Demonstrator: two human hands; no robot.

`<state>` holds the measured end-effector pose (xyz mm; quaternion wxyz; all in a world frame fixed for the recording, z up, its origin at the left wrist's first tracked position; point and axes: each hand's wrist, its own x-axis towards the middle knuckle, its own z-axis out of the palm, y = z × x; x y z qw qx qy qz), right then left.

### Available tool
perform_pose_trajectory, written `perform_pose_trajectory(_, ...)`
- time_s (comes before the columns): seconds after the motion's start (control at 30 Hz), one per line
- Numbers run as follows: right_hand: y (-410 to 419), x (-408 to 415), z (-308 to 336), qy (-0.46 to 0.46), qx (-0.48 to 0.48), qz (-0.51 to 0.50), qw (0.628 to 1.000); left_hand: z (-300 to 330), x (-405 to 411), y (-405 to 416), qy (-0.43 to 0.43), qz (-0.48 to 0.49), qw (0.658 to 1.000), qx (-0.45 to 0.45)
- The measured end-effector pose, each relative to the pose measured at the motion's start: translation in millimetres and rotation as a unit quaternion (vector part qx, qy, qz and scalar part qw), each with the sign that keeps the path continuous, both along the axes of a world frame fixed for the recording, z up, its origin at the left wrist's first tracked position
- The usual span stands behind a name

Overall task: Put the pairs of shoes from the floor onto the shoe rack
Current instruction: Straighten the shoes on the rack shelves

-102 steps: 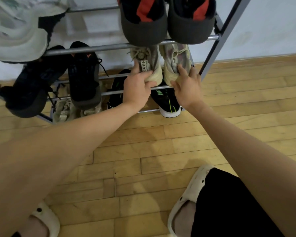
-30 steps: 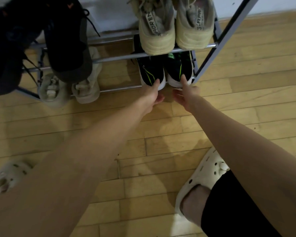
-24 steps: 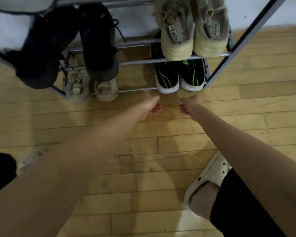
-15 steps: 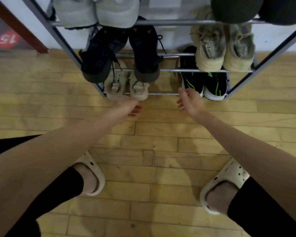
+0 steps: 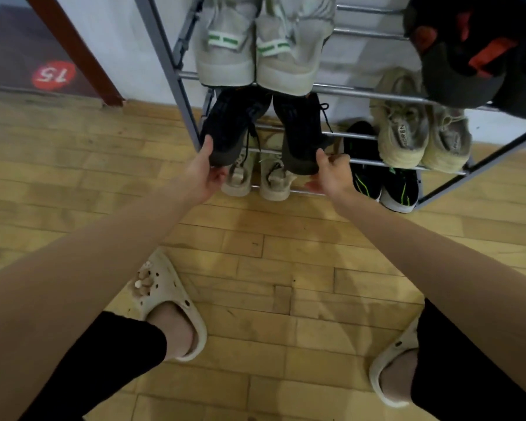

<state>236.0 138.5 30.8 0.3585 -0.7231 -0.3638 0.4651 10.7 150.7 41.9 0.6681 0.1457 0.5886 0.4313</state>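
The grey metal shoe rack [image 5: 346,90] stands against the wall, holding several pairs heel-out. A black lace-up pair sits on the middle left shelf. My left hand [image 5: 205,176] grips the heel of the left black shoe [image 5: 234,123], thumb up its side and fingers beneath. My right hand [image 5: 331,174] holds the heel of the right black shoe [image 5: 298,132] the same way. Under them lies a small beige pair [image 5: 274,183]. Further right are beige sneakers [image 5: 404,132] and, below those, black shoes with green stripes [image 5: 398,189].
A white pair with green tabs [image 5: 225,56] and a dark pair with red [image 5: 462,56] fill the shelf above. A brown door frame [image 5: 73,50] and a red "15" sticker [image 5: 53,75] are at the left. My feet in cream slippers [image 5: 164,293] stand on the wooden floor.
Both hands left the beige sneakers, touched the black-and-green pair, then moved left and up. They now hold the heels of the black pair. The view shifted left.
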Motion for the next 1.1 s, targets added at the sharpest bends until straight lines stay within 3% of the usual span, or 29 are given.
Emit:
perform_pose_trajectory(0.17, 11, -1, -5, 0.073, -0.037, -0.041, 0.996, -8, 0, 10, -0.060, 0.067, 0.996, 0.007)
perform_pose_trajectory(0.4, 20, -24, -5, 0.184, -0.014, -0.054, 0.981, -9, 10, 15, -0.115, 0.107, 0.986, 0.049)
perform_pose_trajectory(0.5, 22, -43, -6, 0.174, -0.010, -0.035, 0.984, -7, 17, 20, -0.124, 0.103, 0.985, 0.055)
perform_pose_trajectory(0.8, 35, -53, -14, 0.085, -0.004, -0.032, 0.996, -18, 21, 27, -0.081, 0.016, 0.997, 0.007)
perform_pose_trajectory(1.1, 33, -64, -6, 0.232, -0.043, -0.145, 0.961, -16, 17, 27, -0.017, -0.009, 1.000, 0.016)
